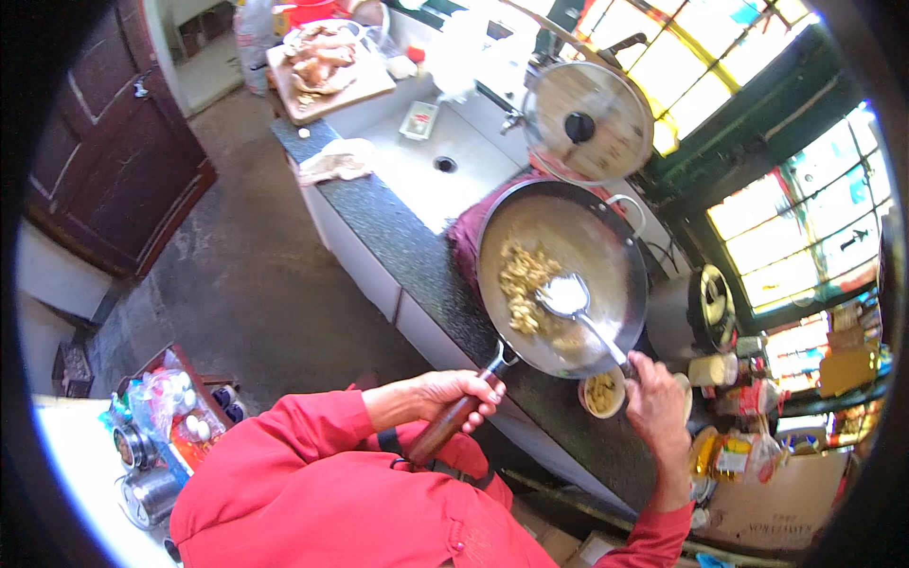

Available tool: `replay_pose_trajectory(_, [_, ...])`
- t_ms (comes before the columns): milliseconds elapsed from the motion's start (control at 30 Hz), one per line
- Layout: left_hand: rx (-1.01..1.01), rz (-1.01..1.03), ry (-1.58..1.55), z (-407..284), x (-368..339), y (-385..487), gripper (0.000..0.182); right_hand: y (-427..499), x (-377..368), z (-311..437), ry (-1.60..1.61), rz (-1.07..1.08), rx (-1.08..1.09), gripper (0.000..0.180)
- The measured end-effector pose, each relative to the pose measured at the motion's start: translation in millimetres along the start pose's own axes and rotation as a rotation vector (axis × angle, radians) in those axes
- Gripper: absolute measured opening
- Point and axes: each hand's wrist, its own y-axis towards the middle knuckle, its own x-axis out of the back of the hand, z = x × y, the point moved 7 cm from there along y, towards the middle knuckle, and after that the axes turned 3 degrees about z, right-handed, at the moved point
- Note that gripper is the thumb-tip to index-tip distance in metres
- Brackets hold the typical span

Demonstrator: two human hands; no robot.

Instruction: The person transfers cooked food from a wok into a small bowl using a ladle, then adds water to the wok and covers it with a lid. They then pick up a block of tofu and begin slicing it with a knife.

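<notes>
My left hand (461, 399) is closed around the dark wooden handle (447, 429) of a large wok (603, 234), which sits over the counter beside the sink. In my right hand (655, 397) is a metal spatula (567, 295), its broad head resting inside the wok. Chopped, light brown food (524, 284) is heaped on the wok's left side, touching the spatula's head. Just below the wok's rim, near my right hand, stands a small bowl (602, 395) with similar-looking pieces in it. The ends of my right fingers are partly hidden.
A glass lid (588, 131) leans upright behind the wok. The sink (398, 170) lies to the left, with a cloth (339, 162) on its counter edge and raw meat (321, 60) on a cutting board (355, 91) beyond. A dark cooker (675, 312) and an oil bottle (728, 454) stand right.
</notes>
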Motion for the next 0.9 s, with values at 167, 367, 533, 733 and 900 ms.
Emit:
replay_pose_trajectory(167, [0.009,-0.028,-0.058,1.9,3.3,-0.3,0.022,-6.4,58.8,-10.9,0.164,0.142,-0.066,0.034])
replay_pose_trajectory(367, [0.002,0.032,-0.107,6.5,-0.7,5.0,0.019,-21.1,79.5,3.8,0.332,0.453,-0.183,0.031])
replay_pose_trajectory(533, [0.014,-0.001,-0.083,10.8,-2.8,5.5,0.019,-5.7,48.2,18.6,0.366,0.556,-0.136,0.029])
replay_pose_trajectory(733, [0.026,-0.076,-0.019,14.0,5.6,2.1,0.021,5.5,45.2,3.9,0.442,0.235,-0.129,0.032])
replay_pose_trajectory(900, [0.033,-0.126,0.047,15.3,22.2,-3.2,0.022,-31.7,53.9,-16.3,0.28,0.184,-0.186,0.033])
